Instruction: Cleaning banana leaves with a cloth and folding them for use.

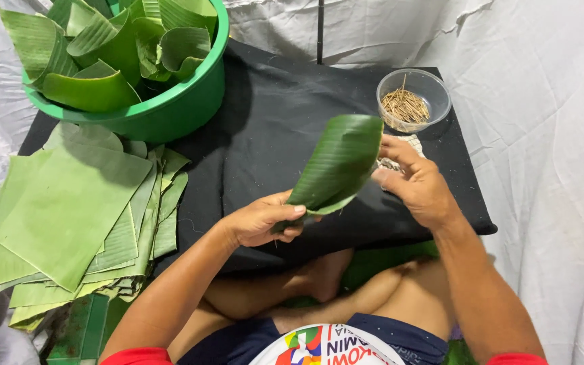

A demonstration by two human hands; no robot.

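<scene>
The left hand (261, 220) pinches the lower end of a curled banana leaf piece (338, 165), thumb over the fold and fingers closed beneath it. The right hand (417, 182) steadies the leaf's upper edge from the side, fingers bent against it; whether it also grips a small stick cannot be made out. The leaf is held in the air above the black cloth (272, 128) that covers the tabletop, rolled partway into a cone.

The curl looks springy, so a loosened pinch at the bottom could let it unroll, and a hard squeeze along the ribs might split the leaf. Both forearms come up from the lap, elbows wide, wrists turned inward toward each other.

Just behind the right hand sits a clear bowl of thin sticks (414, 99), with a patterned scrap (410, 143) beside it. To the left lies a stack of flat cut leaves (76, 209), and behind that a green tub (170, 111) filled with rolled leaves.
</scene>
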